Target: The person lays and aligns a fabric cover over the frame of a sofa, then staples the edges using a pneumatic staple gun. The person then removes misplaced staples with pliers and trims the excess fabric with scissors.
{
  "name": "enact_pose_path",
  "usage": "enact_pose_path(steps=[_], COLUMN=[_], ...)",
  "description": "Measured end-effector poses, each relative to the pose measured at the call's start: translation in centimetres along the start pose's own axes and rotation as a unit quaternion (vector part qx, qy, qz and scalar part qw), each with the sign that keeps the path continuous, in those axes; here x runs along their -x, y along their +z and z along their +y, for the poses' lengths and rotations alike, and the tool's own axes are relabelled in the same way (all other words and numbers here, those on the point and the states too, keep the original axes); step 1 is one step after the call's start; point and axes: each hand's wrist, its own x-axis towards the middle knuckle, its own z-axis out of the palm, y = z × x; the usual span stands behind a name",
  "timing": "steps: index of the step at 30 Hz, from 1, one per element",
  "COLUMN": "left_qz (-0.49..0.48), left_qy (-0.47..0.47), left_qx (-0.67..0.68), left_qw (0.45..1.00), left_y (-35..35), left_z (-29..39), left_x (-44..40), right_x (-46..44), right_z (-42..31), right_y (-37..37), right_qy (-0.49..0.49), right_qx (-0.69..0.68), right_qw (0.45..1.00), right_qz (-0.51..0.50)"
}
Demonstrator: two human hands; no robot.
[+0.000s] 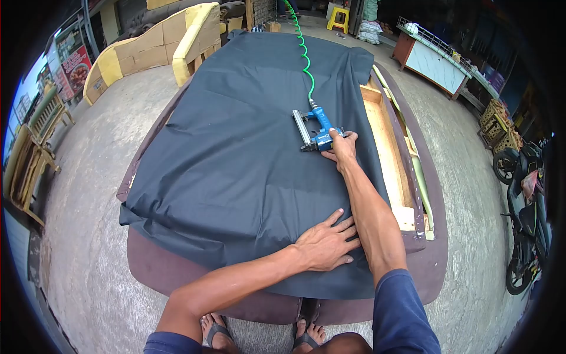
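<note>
A black fabric sheet lies in loose folds over the upturned wooden frame of a purplish-brown upholstered piece. On the sheet, my left hand rests flat with fingers spread, near the close end. Farther forward, the fingers of my right hand are closed around the head of a blue pneumatic staple gun. The gun lies on its side on the fabric, and a green coiled hose runs from it toward the back. Along the right side, bare wooden slats show beside the sheet.
A half-covered sofa frame stands at the back left, with wooden chairs at the far left. At right are a motorcycle and a white-sided counter. A yellow stool stands behind. My sandaled feet are below the near edge.
</note>
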Motion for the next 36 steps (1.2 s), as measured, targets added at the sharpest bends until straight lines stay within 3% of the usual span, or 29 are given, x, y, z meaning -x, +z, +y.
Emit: enact_pose_path(steps=[1, 2, 4, 5, 7, 8, 9, 10, 11, 13, 14, 15, 17, 21, 22, 23, 26, 31, 33, 35, 36], left_qz=[-0.003, 0.012, 0.089, 0.128, 0.236, 0.315, 0.332, 0.343, 0.324, 0.249, 0.214, 0.218, 0.14, 0.065, 0.035, 0.037, 0.036, 0.062, 0.051, -0.003, 0.097], left_qy=[0.005, -0.007, -0.036, -0.083, -0.172, -0.227, -0.356, -0.447, -0.51, -0.632, -0.713, -0.712, -0.727, -0.744, -0.737, -0.739, -0.669, -0.651, -0.636, -0.671, -0.7], left_qx=[0.006, 0.101, 0.236, 0.229, 0.088, 0.064, 0.016, -0.094, -0.22, -0.318, -0.309, -0.31, -0.271, -0.186, -0.222, -0.225, -0.196, -0.16, -0.138, -0.132, -0.054], left_qw=[1.0, 0.995, 0.967, 0.961, 0.953, 0.919, 0.874, 0.821, 0.766, 0.662, 0.592, 0.591, 0.615, 0.638, 0.638, 0.634, 0.716, 0.74, 0.758, 0.729, 0.706], left_y=[-0.5, -1.5, -2.3, -4.2, -7.5, -7.9, -10.1, -10.8, -11.1, -11.0, -10.9, -11.1, -11.9, -14.7, -14.7, -14.6, -14.2, -15.2, -14.6, -14.8, -15.7], left_z=[0.1, -0.2, -1.7, -2.5, -5.3, -7.7, -8.7, -10.9, -13.9, -17.7, -18.1, -17.9, -17.0, -17.1, -18.3, -19.0, -20.2, -18.4, -19.1, -21.5, -21.7], left_x=[0.4, 0.9, 3.1, 4.8, 9.2, 12.3, 15.1, 18.5, 22.6, 29.6, 30.8, 30.9, 31.3, 31.0, 31.9, 32.2, 33.2, 32.0, 32.8, 34.1, 33.6], right_x=[0.5, 1.0, 1.3, 1.1, 4.7, 4.8, 2.9, 0.4, -1.0, -1.8, -0.7, 0.2, -0.6, 3.0, 3.5, 3.9, 4.8, 9.5, 7.9, 8.0, 7.7], right_z=[-0.1, -0.3, -1.1, -1.0, -3.2, -3.9, -3.1, -1.9, -0.4, 3.3, 3.9, 4.4, 5.6, 4.6, 4.3, 4.2, 2.9, -2.7, 0.0, -0.1, -0.6], right_y=[-0.7, -0.8, -2.0, -2.8, -6.7, -9.5, -12.6, -16.0, -18.4, -20.9, -20.2, -18.9, -17.5, -12.5, -12.0, -11.6, -11.3, -12.1, -13.1, -12.4, -12.1], right_qy=[0.001, 0.011, -0.012, -0.035, -0.203, -0.243, -0.245, -0.141, -0.012, 0.048, -0.023, -0.092, -0.14, -0.078, -0.062, -0.043, 0.031, 0.14, 0.095, 0.084, 0.088], right_qx=[0.05, 0.076, 0.302, 0.411, 0.353, 0.308, 0.303, 0.291, 0.178, 0.333, 0.416, 0.496, 0.432, 0.381, 0.373, 0.358, 0.276, 0.083, 0.106, 0.142, 0.201], right_qw=[0.999, 0.997, 0.953, 0.911, 0.911, 0.913, 0.903, 0.926, 0.974, 0.941, 0.907, 0.861, 0.891, 0.919, 0.923, 0.93, 0.957, 0.974, 0.966, 0.961, 0.949], right_qz=[0.012, 0.016, 0.001, -0.025, 0.062, 0.11, 0.183, 0.195, 0.136, 0.044, 0.056, 0.065, -0.012, -0.067, -0.068, -0.069, -0.086, -0.155, -0.215, -0.221, -0.226])
